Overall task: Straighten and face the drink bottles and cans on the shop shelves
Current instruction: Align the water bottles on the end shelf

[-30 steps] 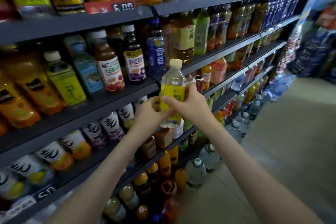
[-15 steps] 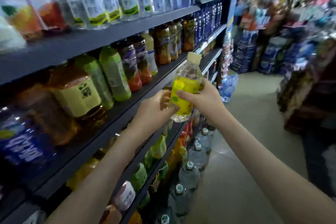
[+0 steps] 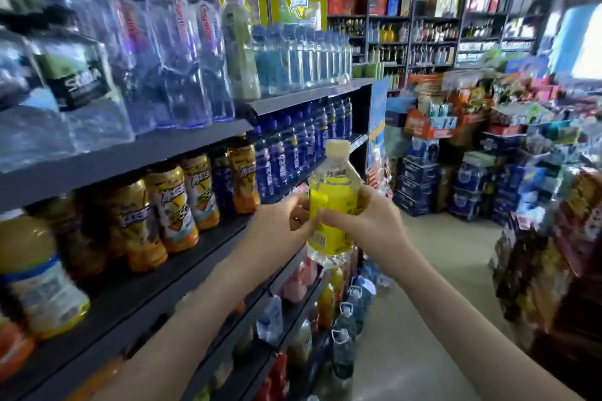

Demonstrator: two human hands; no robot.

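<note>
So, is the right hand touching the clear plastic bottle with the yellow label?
Touching. Head view shows the right hand, thumb and fingers curled round the yellow-labelled bottle.

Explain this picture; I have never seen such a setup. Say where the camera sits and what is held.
No machine here: a person wears a wide-angle camera on the head, so the bare arms are their own. The left hand and right hand both grip a clear bottle with a yellow label, upright in front of dark shop shelves. On these stand orange drink bottles, dark blue bottles and, higher up, clear water bottles.
</note>
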